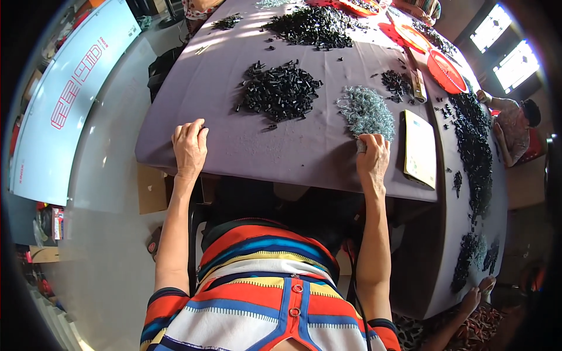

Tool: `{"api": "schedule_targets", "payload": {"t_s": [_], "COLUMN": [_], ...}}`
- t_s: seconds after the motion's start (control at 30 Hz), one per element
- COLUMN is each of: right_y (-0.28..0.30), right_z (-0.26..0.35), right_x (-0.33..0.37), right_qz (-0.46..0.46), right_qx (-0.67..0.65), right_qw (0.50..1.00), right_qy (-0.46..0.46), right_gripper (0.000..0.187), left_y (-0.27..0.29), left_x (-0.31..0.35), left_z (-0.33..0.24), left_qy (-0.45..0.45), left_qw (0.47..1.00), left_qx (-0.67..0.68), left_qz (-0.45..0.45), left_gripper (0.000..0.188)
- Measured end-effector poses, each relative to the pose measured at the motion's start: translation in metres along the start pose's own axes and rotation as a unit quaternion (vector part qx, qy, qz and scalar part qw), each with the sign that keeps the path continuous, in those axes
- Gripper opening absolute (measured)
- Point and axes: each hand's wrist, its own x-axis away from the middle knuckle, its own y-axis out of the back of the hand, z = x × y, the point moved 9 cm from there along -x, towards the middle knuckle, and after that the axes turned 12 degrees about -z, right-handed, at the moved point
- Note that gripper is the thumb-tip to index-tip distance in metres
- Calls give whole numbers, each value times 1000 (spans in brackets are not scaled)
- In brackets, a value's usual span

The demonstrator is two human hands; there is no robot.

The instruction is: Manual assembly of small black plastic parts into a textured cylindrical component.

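Observation:
My left hand (189, 147) rests flat on the near edge of the table (234, 117), which is covered in grey-lilac cloth; the fingers lie apart and hold nothing. My right hand (372, 157) is curled at the near end of a heap of small silvery metal parts (367, 111) and pinches a few of them. A pile of small black plastic parts (280, 92) lies between and beyond the two hands.
A flat pale-yellow board (419, 148) lies right of my right hand. More black heaps (313, 26) and red round trays (445, 71) sit farther back. Another person (515, 126) sits at the right side, beside a long black heap (475, 152). A cardboard box (152, 190) stands under the table.

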Motion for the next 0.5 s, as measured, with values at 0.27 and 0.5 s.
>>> {"api": "schedule_targets", "payload": {"t_s": [0.27,0.5], "right_y": [-6,8], "right_z": [12,15], "right_x": [3,-4], "right_qz": [41,9], "right_qx": [-35,-3], "right_qw": [998,999], "right_qy": [36,38], "right_gripper": [32,30], "left_y": [-3,0], "left_x": [4,3], "left_z": [5,3], "left_qy": [-6,4], "left_qw": [1000,1000], "left_qx": [-24,-17], "left_qz": [4,7], "left_gripper": [14,11]}}
